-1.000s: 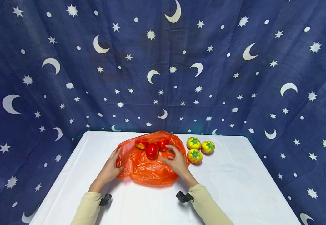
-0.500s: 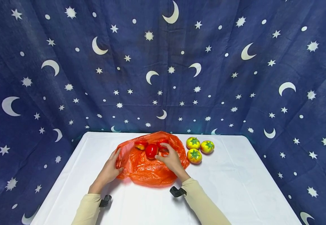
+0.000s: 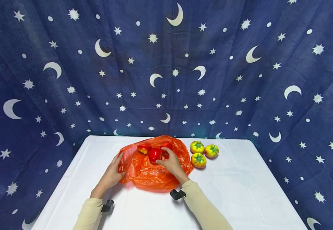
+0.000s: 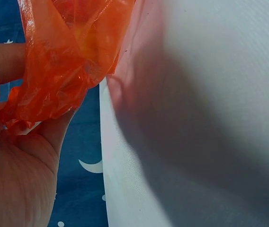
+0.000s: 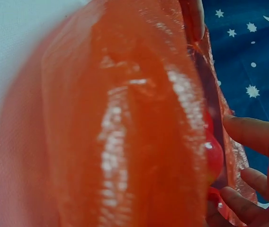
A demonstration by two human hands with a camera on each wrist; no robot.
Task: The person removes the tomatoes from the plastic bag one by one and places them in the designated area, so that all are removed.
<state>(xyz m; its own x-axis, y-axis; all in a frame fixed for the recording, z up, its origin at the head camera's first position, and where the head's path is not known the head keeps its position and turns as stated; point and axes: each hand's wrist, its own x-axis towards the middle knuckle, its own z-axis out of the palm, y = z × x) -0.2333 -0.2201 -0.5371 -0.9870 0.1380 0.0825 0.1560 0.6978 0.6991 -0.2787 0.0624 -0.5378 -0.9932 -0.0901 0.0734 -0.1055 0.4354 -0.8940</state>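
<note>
A thin orange-red plastic bag (image 3: 155, 180) lies spread on the table, its mouth raised. My left hand (image 3: 113, 172) grips the bag's left edge, thumb and fingers pinching crumpled film in the left wrist view. Inside sit a middle glossy red tomato (image 3: 155, 155), a red-and-yellow one (image 3: 144, 149) and another red one (image 3: 167, 146), partly covered by my right hand (image 3: 170, 162). That hand reaches into the bag, thumb and fingers spread around the middle tomato's right side. In the right wrist view, bag film hides most of the tomatoes; whether the fingertips touch is unclear.
Three yellow-red tomatoes with green star-shaped tops (image 3: 198, 160) stand in a cluster right of the bag. A white cloth covers the table (image 3: 241, 191). Behind hangs a dark blue curtain (image 3: 166, 80) with moons and stars.
My right hand has moved left and slightly down, from the rightmost red tomato to the middle one. The left hand keeps its hold on the bag edge; the tomatoes stay in place.
</note>
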